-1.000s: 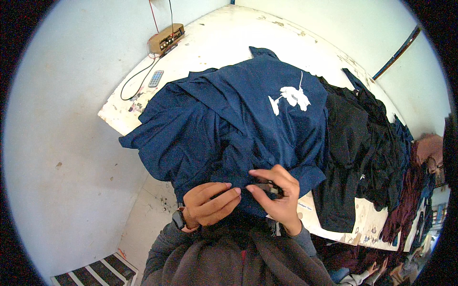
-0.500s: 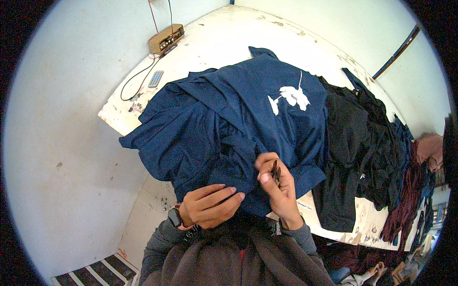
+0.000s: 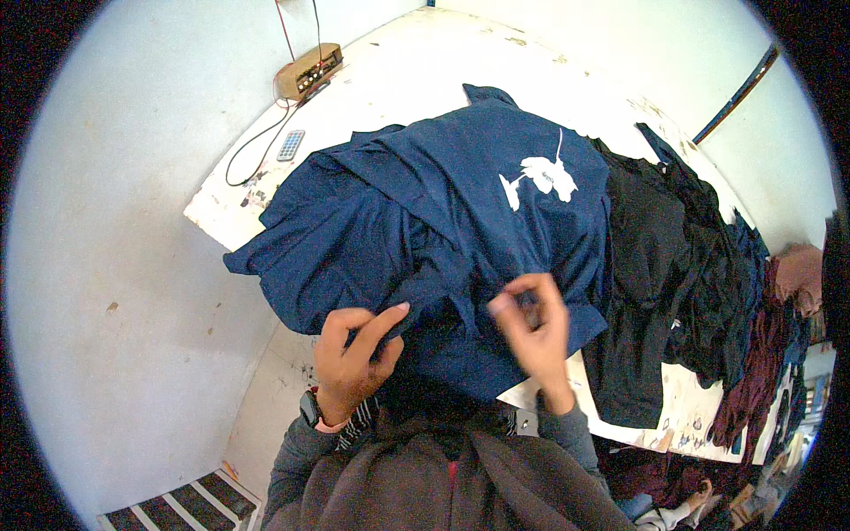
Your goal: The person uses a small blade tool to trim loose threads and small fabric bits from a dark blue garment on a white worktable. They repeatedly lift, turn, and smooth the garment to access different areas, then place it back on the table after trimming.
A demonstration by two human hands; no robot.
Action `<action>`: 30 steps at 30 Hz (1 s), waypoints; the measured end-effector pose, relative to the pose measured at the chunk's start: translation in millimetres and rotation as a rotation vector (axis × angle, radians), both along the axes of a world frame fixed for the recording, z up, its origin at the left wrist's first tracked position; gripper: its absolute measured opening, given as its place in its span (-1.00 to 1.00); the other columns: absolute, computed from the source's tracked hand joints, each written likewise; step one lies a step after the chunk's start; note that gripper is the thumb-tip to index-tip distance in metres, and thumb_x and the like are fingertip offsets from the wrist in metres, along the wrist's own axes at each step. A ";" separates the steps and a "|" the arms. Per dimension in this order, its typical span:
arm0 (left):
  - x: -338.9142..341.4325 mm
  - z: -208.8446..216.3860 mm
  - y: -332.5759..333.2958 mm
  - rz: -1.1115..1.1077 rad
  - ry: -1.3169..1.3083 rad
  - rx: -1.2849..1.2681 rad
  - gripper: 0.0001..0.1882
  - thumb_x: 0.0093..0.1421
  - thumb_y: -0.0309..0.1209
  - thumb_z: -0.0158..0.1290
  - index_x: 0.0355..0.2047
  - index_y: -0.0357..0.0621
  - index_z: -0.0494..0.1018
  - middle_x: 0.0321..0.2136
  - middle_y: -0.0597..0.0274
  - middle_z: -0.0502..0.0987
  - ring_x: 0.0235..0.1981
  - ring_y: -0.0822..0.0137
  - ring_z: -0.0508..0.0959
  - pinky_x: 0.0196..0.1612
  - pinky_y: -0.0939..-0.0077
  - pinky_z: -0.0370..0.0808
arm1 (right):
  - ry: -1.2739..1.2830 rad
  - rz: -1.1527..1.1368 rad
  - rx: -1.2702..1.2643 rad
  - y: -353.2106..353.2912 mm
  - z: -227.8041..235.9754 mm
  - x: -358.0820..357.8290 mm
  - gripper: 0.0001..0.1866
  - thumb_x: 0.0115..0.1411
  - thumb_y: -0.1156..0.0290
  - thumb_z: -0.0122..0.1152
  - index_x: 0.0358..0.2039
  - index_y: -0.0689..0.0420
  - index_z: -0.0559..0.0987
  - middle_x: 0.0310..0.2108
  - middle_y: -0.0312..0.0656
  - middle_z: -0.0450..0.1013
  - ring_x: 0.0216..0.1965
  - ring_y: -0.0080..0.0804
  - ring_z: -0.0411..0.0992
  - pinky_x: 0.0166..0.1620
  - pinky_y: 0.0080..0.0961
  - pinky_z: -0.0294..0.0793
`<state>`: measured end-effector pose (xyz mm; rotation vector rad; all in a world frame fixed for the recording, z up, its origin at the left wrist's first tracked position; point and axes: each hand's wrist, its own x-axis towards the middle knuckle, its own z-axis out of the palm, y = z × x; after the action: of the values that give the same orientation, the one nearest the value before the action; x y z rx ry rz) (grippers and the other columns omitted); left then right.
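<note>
A navy blue garment with a white flower print lies bunched over the near side of the table. My left hand is at its near edge, fingers bent around a fold of the cloth, the index finger stretched along it. Over the garment's right part, my right hand is curled and smeared by motion. Small dark thread snips show dimly between its thumb and fingers, mostly hidden.
Black garments and a maroon one lie along the table's right side. At the far left of the white table are a brown box with wires and a small remote control. A wall stands left.
My left hand has moved slightly left and up, its index finger now extended. My right hand has shifted a little right and turned, so the dark snips show less. The garment's near folds have shifted.
</note>
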<state>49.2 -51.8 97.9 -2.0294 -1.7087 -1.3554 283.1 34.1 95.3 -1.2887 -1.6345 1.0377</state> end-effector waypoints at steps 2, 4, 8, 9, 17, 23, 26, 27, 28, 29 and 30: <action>0.5 -2.5 12.4 -0.134 -0.123 0.048 -0.59 -0.03 -0.66 0.13 -0.10 -0.21 0.53 -0.29 0.14 0.54 -0.32 0.13 0.58 -0.25 0.35 0.53 | -0.053 0.114 0.097 -16.4 -3.8 -21.8 -0.47 0.02 0.22 0.55 -0.08 0.05 0.46 -0.24 -0.26 0.60 -0.23 -0.53 0.55 -0.25 -0.49 0.53; -0.7 -14.2 17.0 -0.293 -0.407 -0.047 -0.56 0.01 -0.64 0.12 -0.03 -0.25 0.45 -0.27 0.08 0.54 -0.31 0.07 0.58 -0.22 0.31 0.53 | -0.116 0.171 -0.251 -19.7 -10.7 -27.6 -0.49 0.02 0.60 0.45 -0.03 0.13 0.43 -0.19 -0.26 0.54 -0.11 -0.61 0.47 -0.11 -0.65 0.42; 5.9 13.8 15.2 -0.238 -0.188 -0.304 -0.55 0.10 -0.51 0.21 0.02 -0.21 0.41 -0.18 0.06 0.60 -0.23 0.02 0.62 -0.18 0.31 0.53 | 0.229 0.166 -0.144 -11.6 -20.6 -16.3 -0.53 0.07 0.79 0.25 -0.02 0.14 0.43 -0.12 -0.26 0.54 -0.04 -0.59 0.47 -0.04 -0.64 0.42; 6.8 18.8 20.4 -0.257 -0.086 -0.335 -0.64 0.14 -0.45 0.23 -0.04 -0.19 0.50 -0.18 0.07 0.63 -0.21 0.06 0.64 -0.14 0.35 0.54 | 0.218 0.146 -0.073 -7.7 -16.7 -15.4 -0.54 0.07 0.76 0.26 -0.02 0.14 0.44 -0.15 -0.25 0.55 -0.06 -0.56 0.50 -0.04 -0.62 0.45; 3.3 5.3 18.2 -0.541 -0.875 -0.840 -0.70 0.24 -0.39 0.21 -0.09 -0.35 0.60 -0.24 0.13 0.67 -0.13 0.31 0.63 0.02 0.54 0.45 | 0.353 0.148 -0.067 6.3 -11.5 -15.8 -0.55 0.03 0.66 0.44 -0.10 0.15 0.45 -0.24 -0.26 0.53 -0.17 -0.56 0.50 -0.07 -0.61 0.48; 14.1 1.2 20.5 -0.676 -1.019 -0.538 -0.70 0.30 -0.37 0.16 -0.07 -0.35 0.60 0.20 0.12 0.38 0.20 0.35 0.35 0.28 0.45 0.20 | 0.350 0.230 -0.200 -0.5 -21.3 -26.0 -0.56 0.02 0.63 0.49 -0.18 0.12 0.42 -0.31 -0.38 0.47 -0.23 -0.68 0.42 -0.16 -0.71 0.35; 22.1 10.0 20.7 -0.694 -1.214 -0.574 -0.67 0.32 -0.37 0.13 -0.01 -0.33 0.57 0.27 0.15 0.27 0.29 0.34 0.25 0.34 0.38 0.12 | 0.381 0.268 -0.230 -5.5 -21.9 -30.8 -0.58 0.04 0.64 0.48 -0.20 0.12 0.41 -0.35 -0.41 0.45 -0.28 -0.74 0.37 -0.23 -0.75 0.26; 23.3 14.7 20.0 -0.689 -1.255 -0.621 -0.66 0.32 -0.37 0.12 0.02 -0.34 0.55 0.26 0.16 0.28 0.29 0.33 0.26 0.35 0.37 0.12 | 0.367 0.269 -0.237 -6.0 -22.2 -30.6 -0.59 0.04 0.64 0.48 -0.21 0.12 0.41 -0.35 -0.41 0.44 -0.28 -0.74 0.37 -0.23 -0.76 0.26; 23.5 17.1 18.7 -0.680 -1.296 -0.670 -0.64 0.33 -0.37 0.11 0.05 -0.34 0.53 0.25 0.18 0.30 0.29 0.32 0.26 0.35 0.37 0.12 | 0.354 0.271 -0.246 -6.5 -22.2 -31.1 -0.59 0.04 0.64 0.48 -0.21 0.12 0.41 -0.35 -0.41 0.44 -0.29 -0.74 0.37 -0.24 -0.76 0.26; 23.2 16.0 18.0 -0.684 -1.290 -0.664 -0.63 0.33 -0.38 0.11 0.07 -0.35 0.51 0.26 0.18 0.30 0.29 0.32 0.26 0.35 0.37 0.12 | 0.333 0.265 -0.223 -6.5 -21.6 -31.5 -0.60 0.04 0.62 0.49 -0.23 0.11 0.41 -0.36 -0.42 0.44 -0.31 -0.75 0.37 -0.26 -0.76 0.26; 22.7 13.3 17.3 -0.688 -1.285 -0.659 -0.61 0.33 -0.38 0.11 0.09 -0.36 0.48 0.26 0.19 0.30 0.29 0.33 0.27 0.35 0.38 0.12 | 0.328 0.256 -0.216 -7.0 -19.9 -31.8 -0.61 0.04 0.61 0.49 -0.24 0.11 0.41 -0.37 -0.43 0.44 -0.33 -0.75 0.36 -0.27 -0.76 0.26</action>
<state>71.9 -34.6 111.2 -2.3298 -2.0873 -3.1819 251.3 27.1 75.4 -0.9914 -1.4874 1.5300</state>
